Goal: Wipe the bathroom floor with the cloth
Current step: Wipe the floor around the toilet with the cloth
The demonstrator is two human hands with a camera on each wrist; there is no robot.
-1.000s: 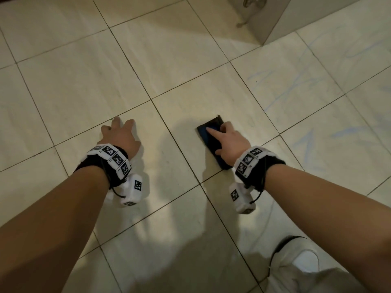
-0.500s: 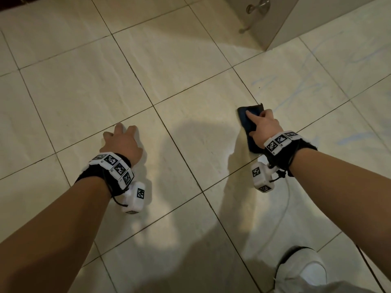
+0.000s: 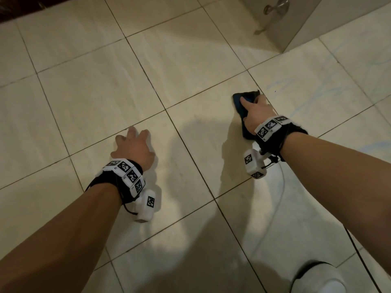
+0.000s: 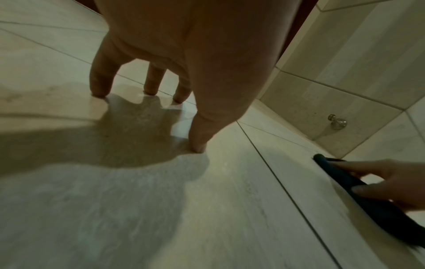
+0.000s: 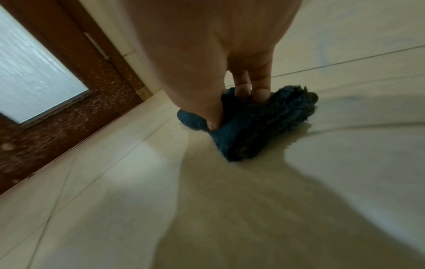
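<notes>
A dark blue fluffy cloth [image 3: 249,95] lies flat on the cream floor tiles [image 3: 190,60], right of centre. My right hand [image 3: 257,112] presses down on it with fingers stretched out. In the right wrist view the fingertips [image 5: 260,94] and thumb dig into the cloth [image 5: 264,127]. The left wrist view shows the right hand [image 4: 395,183] lying over the cloth [image 4: 368,205] at the lower right. My left hand [image 3: 133,149] is braced on the bare floor, its spread fingertips [image 4: 98,91] touching the tile and holding nothing.
A tiled wall corner with a metal knob [image 3: 277,7] stands at the far right. Faint blue streaks [image 3: 306,92] mark the tiles beyond the cloth. A brown door with frosted glass [image 5: 69,91] is off to the left. My white shoe [image 3: 317,280] is bottom right.
My right hand has slid the cloth away from me and to the right, across a grout line toward the blue streaks. The left hand stays planted on the floor.
</notes>
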